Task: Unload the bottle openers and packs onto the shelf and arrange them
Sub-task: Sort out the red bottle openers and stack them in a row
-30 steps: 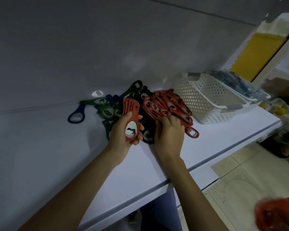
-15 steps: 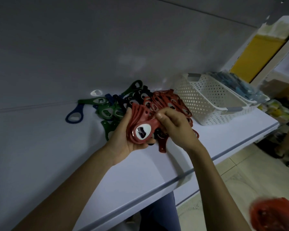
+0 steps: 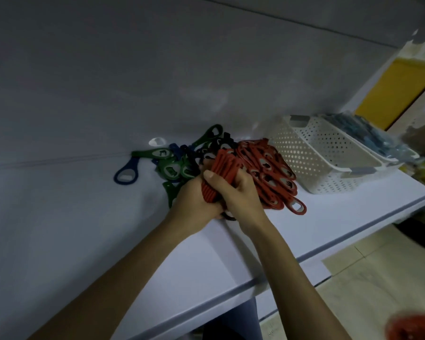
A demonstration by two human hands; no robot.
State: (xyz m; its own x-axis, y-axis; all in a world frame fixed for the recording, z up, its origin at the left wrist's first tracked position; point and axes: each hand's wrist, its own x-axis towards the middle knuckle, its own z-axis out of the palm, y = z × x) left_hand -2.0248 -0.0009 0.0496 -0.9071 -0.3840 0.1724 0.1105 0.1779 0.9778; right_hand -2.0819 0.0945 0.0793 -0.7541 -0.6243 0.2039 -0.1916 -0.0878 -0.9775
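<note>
I saw the left hand [image 3: 194, 201] and the right hand [image 3: 238, 192] both closed around a stack of red plastic bottle openers [image 3: 219, 177], just left of the white perforated plastic basket [image 3: 324, 153], above the white shelf [image 3: 329, 214].

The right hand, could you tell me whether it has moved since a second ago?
Yes. The right hand left the loose red openers near the white basket and moved left, away from the basket, onto the red stack.
</note>
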